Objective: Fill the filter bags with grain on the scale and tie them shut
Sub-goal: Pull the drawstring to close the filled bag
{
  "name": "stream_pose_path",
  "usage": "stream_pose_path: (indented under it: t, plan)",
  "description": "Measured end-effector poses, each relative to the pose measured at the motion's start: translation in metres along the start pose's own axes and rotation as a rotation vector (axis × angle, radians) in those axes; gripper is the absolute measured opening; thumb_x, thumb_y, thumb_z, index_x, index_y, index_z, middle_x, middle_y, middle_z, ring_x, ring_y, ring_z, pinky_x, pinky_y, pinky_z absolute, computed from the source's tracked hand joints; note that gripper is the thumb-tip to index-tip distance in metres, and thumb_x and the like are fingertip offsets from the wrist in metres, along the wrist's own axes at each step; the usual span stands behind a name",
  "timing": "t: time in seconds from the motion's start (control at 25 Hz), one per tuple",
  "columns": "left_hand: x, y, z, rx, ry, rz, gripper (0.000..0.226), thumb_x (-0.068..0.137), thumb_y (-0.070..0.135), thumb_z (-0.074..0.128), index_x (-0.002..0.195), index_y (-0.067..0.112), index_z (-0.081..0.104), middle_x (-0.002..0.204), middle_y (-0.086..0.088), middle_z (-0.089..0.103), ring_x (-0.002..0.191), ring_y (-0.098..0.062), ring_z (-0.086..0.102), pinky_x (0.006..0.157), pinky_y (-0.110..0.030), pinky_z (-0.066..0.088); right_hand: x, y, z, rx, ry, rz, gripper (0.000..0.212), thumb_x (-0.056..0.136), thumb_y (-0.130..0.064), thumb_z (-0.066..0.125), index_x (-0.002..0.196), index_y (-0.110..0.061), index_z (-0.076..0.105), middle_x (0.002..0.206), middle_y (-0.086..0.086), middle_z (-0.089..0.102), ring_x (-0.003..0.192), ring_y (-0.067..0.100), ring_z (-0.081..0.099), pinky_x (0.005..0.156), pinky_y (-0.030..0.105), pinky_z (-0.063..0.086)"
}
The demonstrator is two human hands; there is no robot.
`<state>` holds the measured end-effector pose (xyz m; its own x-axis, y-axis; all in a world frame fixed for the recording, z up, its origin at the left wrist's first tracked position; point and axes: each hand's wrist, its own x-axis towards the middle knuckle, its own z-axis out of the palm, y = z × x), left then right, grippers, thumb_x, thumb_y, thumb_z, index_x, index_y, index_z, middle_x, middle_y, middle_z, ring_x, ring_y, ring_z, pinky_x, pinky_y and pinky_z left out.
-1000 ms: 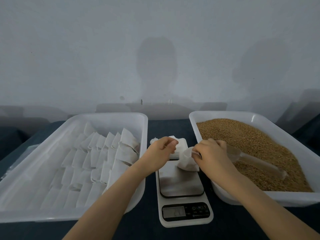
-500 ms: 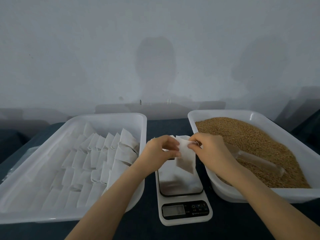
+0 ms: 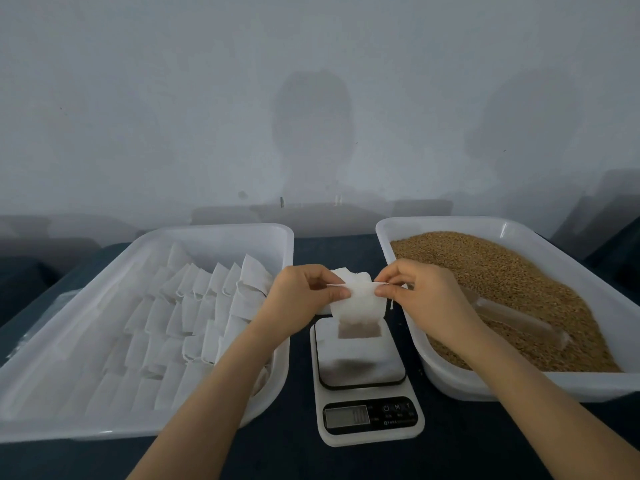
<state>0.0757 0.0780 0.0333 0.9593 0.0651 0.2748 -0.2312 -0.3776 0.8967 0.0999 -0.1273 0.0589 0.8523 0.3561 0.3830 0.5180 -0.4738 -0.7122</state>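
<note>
Lighting is dim, cool grey-blue. The source sits behind you: a head-shaped shadow lies on the wall [image 3: 311, 133] straight above your fingers [image 3: 329, 292], with a fainter one up to their right. There is soft glare on the scale [image 3: 360, 367] plate below them. The filter bag [image 3: 358, 304] between them reads brightest. The rims of the left tray [image 3: 207, 230] and right tray [image 3: 450, 221] bow with lens distortion. Focus is soft; the display [image 3: 346, 415] digits are illegible.

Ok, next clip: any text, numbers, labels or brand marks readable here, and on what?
"M": middle button on the scale, right of a power symbol.
"T": right button, faint.
Scale display: digits too blurred to read.
Small print under the buttons and the brand line: too small to read.
Held filter bag: no print seen.
</note>
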Motion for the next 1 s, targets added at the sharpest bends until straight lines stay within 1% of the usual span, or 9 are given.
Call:
stream_pose_path:
  t: [0.08, 0.12, 0.2, 0.28, 0.4, 0.52, 0.64, 0.84, 1.0]
  plan:
    - [-0.002, 0.001, -0.001, 0.0, -0.008, -0.01, 0.013, 0.077, 0.016, 0.08, 0.072, 0.024, 0.071, 0.072, 0.011, 0.072, 0.068, -0.002, 0.068, 0.063, -0.01, 0.05, -0.001, 0.005, 0.003, 0.023, 0.016, 0.009, 0.009, 0.08, -0.016, 0.072, 0.079, -0.024, 0.068, 0.076, -0.015, 0.069, 0.074, -0.01, 0.061, 0.066, -0.001, 0.038]
    - [-0.002, 0.0, -0.001, 0.049, -0.022, -0.018, 0.013, 0.077, 0.017, 0.08, 0.071, 0.025, 0.071, 0.07, 0.011, 0.071, 0.067, 0.0, 0.067, 0.064, -0.009, 0.049, -0.001, 0.009, 0.005, 0.013, 0.006, 0.013, 0.006, 0.08, -0.016, 0.073, 0.08, -0.021, 0.07, 0.075, -0.013, 0.069, 0.073, -0.008, 0.061, 0.066, 0.0, 0.039]
    - [-0.003, -0.003, 0.001, 0.23, -0.083, -0.025, 0.018, 0.077, 0.018, 0.08, 0.069, 0.028, 0.067, 0.066, 0.014, 0.067, 0.065, 0.008, 0.061, 0.063, -0.004, 0.045, -0.005, 0.018, 0.012, -0.065, -0.048, 0.023, 0.002, 0.08, -0.018, 0.073, 0.082, -0.018, 0.072, 0.075, -0.009, 0.07, 0.071, -0.007, 0.061, 0.065, 0.001, 0.039]
    - [-0.004, -0.005, 0.001, 0.342, -0.145, -0.037, 0.021, 0.077, 0.022, 0.079, 0.069, 0.033, 0.064, 0.068, 0.019, 0.062, 0.063, 0.013, 0.057, 0.061, -0.002, 0.04, -0.008, 0.024, 0.016, -0.121, -0.091, 0.037, 0.005, 0.081, -0.021, 0.072, 0.085, -0.019, 0.072, 0.077, -0.011, 0.069, 0.072, -0.009, 0.059, 0.066, 0.002, 0.038]
    - [-0.004, -0.007, 0.002, 0.337, -0.149, -0.042, 0.022, 0.078, 0.024, 0.079, 0.069, 0.036, 0.062, 0.069, 0.019, 0.062, 0.065, 0.013, 0.056, 0.062, -0.002, 0.04, -0.008, 0.028, 0.018, -0.109, -0.107, 0.029, 0.007, 0.083, -0.027, 0.07, 0.089, -0.024, 0.071, 0.078, -0.017, 0.065, 0.08, -0.012, 0.056, 0.068, 0.0, 0.037]
    - [-0.003, -0.007, 0.003, 0.348, -0.115, -0.023, 0.024, 0.08, 0.024, 0.077, 0.067, 0.036, 0.061, 0.068, 0.016, 0.063, 0.065, 0.004, 0.058, 0.064, -0.006, 0.043, -0.01, 0.029, 0.019, -0.082, -0.112, 0.043, 0.008, 0.084, -0.029, 0.068, 0.091, -0.028, 0.069, 0.078, -0.018, 0.064, 0.08, -0.013, 0.055, 0.067, 0.0, 0.037]
    - [-0.003, -0.008, 0.003, 0.35, -0.101, -0.012, 0.02, 0.082, 0.027, 0.075, 0.069, 0.035, 0.062, 0.075, 0.011, 0.067, 0.073, -0.005, 0.063, 0.071, -0.015, 0.05, -0.011, 0.027, 0.019, -0.084, -0.111, 0.053, 0.008, 0.085, -0.029, 0.067, 0.092, -0.028, 0.069, 0.077, -0.017, 0.063, 0.078, -0.01, 0.056, 0.067, 0.002, 0.039]
    - [-0.005, -0.007, 0.003, 0.352, -0.102, -0.01, 0.017, 0.082, 0.029, 0.075, 0.072, 0.035, 0.062, 0.077, 0.013, 0.067, 0.074, -0.002, 0.063, 0.068, -0.007, 0.047, -0.012, 0.027, 0.018, -0.08, -0.096, 0.064, 0.008, 0.086, -0.029, 0.066, 0.093, -0.027, 0.068, 0.078, -0.019, 0.062, 0.077, -0.011, 0.055, 0.068, 0.001, 0.037]
    - [-0.006, -0.005, 0.003, 0.359, -0.104, -0.015, 0.018, 0.083, 0.03, 0.074, 0.072, 0.037, 0.061, 0.077, 0.016, 0.065, 0.075, -0.001, 0.062, 0.067, -0.006, 0.045, -0.012, 0.027, 0.018, -0.071, -0.096, 0.071, 0.01, 0.086, -0.028, 0.065, 0.095, -0.026, 0.069, 0.082, -0.017, 0.064, 0.079, -0.01, 0.056, 0.068, 0.0, 0.037]
